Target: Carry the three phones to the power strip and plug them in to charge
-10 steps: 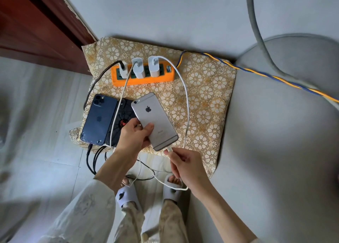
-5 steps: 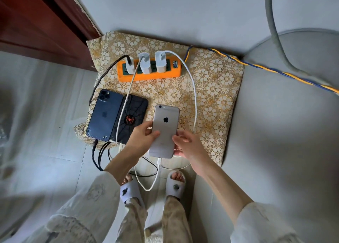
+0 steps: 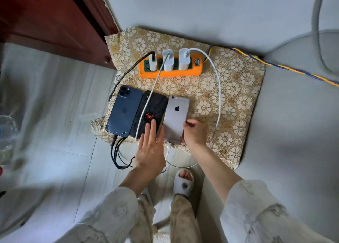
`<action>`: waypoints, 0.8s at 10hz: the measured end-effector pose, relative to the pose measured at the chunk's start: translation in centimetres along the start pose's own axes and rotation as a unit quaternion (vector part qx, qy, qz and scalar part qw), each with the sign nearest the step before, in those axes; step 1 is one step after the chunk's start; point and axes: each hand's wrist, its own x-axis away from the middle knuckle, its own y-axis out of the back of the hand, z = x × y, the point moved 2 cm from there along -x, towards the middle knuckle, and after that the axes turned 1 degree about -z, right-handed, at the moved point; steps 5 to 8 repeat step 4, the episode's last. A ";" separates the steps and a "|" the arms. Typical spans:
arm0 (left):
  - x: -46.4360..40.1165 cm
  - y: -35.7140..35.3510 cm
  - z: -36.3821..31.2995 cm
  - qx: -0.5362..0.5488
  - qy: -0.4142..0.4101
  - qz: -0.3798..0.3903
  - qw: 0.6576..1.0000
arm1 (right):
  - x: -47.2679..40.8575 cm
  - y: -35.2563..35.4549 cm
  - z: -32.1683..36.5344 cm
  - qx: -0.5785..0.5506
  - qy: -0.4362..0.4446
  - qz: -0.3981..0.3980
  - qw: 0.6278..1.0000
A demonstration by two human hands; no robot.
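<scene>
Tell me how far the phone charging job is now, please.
Nearly done. All three phones lie side by side near the orange power strip, whose three chargers are plugged in. The blue phone and spider-case phone each have a cable. The right hand grips the silver phone, the left hand rests flat. Left: letting go.

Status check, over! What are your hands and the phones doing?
Left hand flat, fingers on spider phone. Right hand grips silver phone, cable in. Blue phone down. Nothing blocking.
</scene>
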 end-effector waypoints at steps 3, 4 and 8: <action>-1.3 3.0 0.5 -0.006 -0.011 0.153 0.988 | 2.1 -0.4 1.7 0.049 0.035 0.021 0.998; -2.3 6.8 0.0 0.052 -0.026 0.182 0.982 | 3.1 0.8 3.0 0.055 -0.016 0.100 0.993; -2.3 6.8 0.0 0.052 -0.026 0.182 0.982 | 3.1 0.8 3.0 0.055 -0.016 0.100 0.993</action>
